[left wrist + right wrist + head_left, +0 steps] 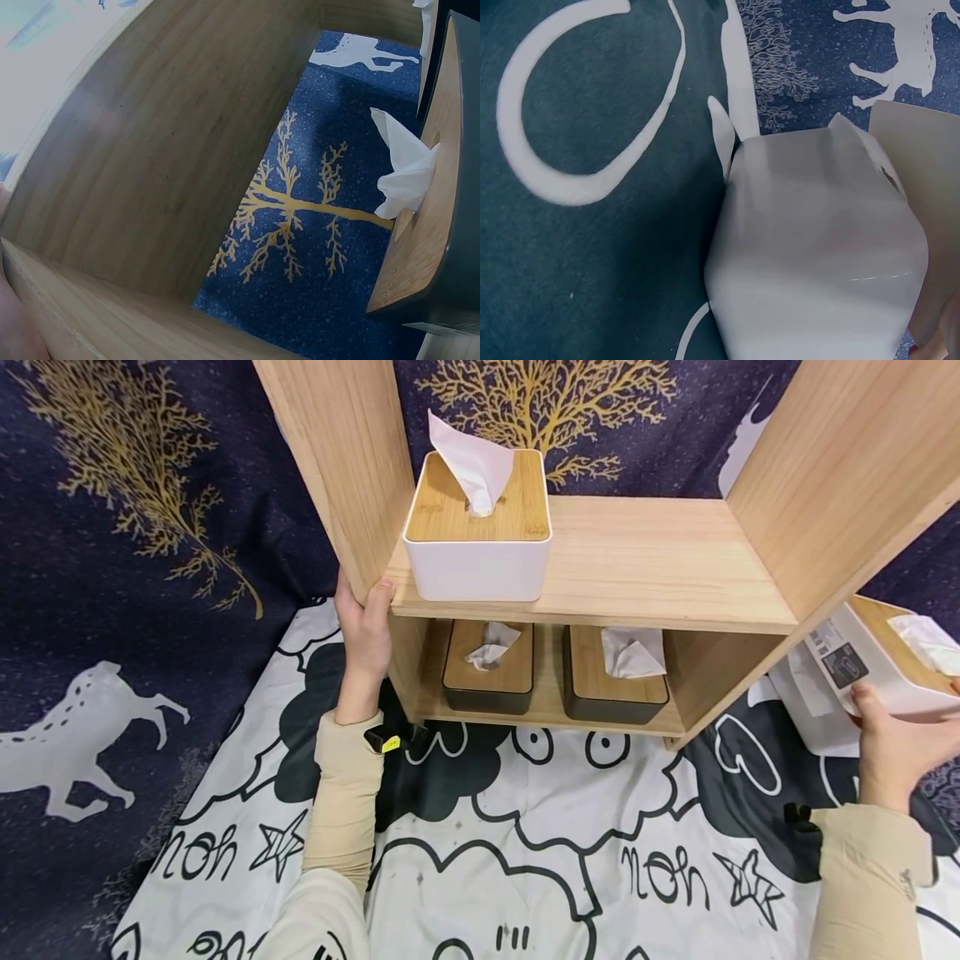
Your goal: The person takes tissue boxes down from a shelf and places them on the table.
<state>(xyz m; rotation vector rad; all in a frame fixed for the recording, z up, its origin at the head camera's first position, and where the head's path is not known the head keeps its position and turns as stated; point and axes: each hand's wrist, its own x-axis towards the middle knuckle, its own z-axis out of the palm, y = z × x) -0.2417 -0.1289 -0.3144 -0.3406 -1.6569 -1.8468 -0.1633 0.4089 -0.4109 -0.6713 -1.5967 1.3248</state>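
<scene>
My left hand (366, 631) grips the left side of a wooden shelf unit (675, 552), where the middle board meets the side panel. Far to the right, my right hand (903, 747) holds a white tissue box (873, 652) with a wooden lid, tilted, a tissue poking out. Below it stands another white tissue box (810, 718), partly hidden by the held one; its pale side (817, 247) fills much of the right wrist view. On the middle board, at the left, sits a white tissue box (480, 568) with a wooden lid.
Two dark tissue boxes with wooden lids stand on the lower board, one left (489, 700) and one right (615, 710). Under the unit lies a white and black patterned cloth (510, 852). A dark blue cloth (247, 460) hangs behind.
</scene>
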